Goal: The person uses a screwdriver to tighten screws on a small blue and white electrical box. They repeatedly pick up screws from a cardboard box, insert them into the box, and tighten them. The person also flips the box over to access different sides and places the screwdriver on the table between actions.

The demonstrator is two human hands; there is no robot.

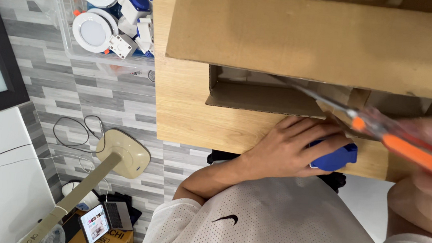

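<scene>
Two hands at work below a cardboard box (305, 36).
Left hand (291, 145) grips a blue plug (337, 158) beneath it; blurred right hand (430, 143) clasps an orange screwdriver (409, 149).

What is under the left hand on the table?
The left hand covers a blue plastic part on the wooden table; only its end shows, the rest is hidden.
</scene>
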